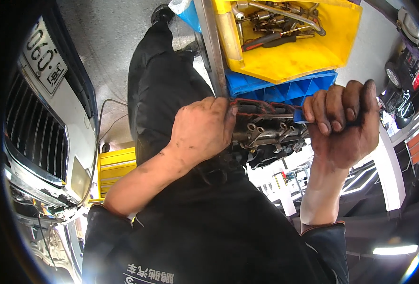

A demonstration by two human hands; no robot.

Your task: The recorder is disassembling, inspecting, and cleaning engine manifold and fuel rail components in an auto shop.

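Clenched the right grip around a blue-handled tool, along the engine part between both grips; curled the left grip at its left end, hold too hidden to tell. Seemed wise to press lightly, tip clear of that grip.

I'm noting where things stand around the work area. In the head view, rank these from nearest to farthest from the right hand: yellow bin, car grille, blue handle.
1. Blue handle: gripped in the right hand.
2. Yellow bin: above the hand, toward the picture's left.
3. Car grille: at the far left.
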